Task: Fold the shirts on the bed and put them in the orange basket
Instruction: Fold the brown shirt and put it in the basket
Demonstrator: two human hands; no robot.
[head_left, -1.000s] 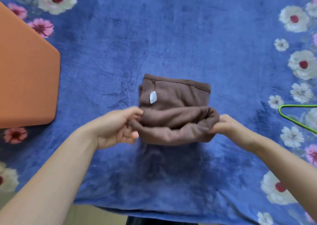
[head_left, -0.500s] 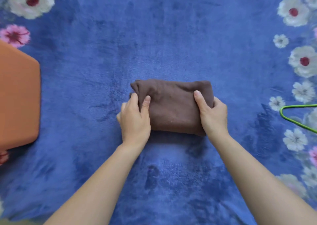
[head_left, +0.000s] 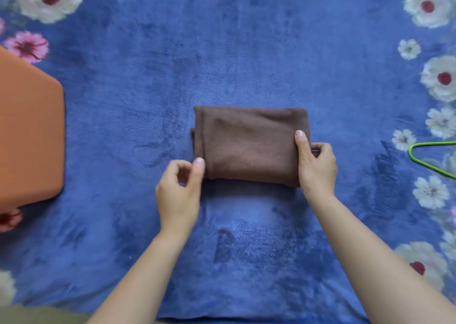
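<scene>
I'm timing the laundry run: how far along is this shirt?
Done: the brown shirt lies folded into a compact rectangle on the blue blanket. In hand: the right hand grips its right edge, thumb on top; the left hand is at its near-left corner, grip unclear. Left: moving it into the orange basket, which stands apart at the left.
</scene>
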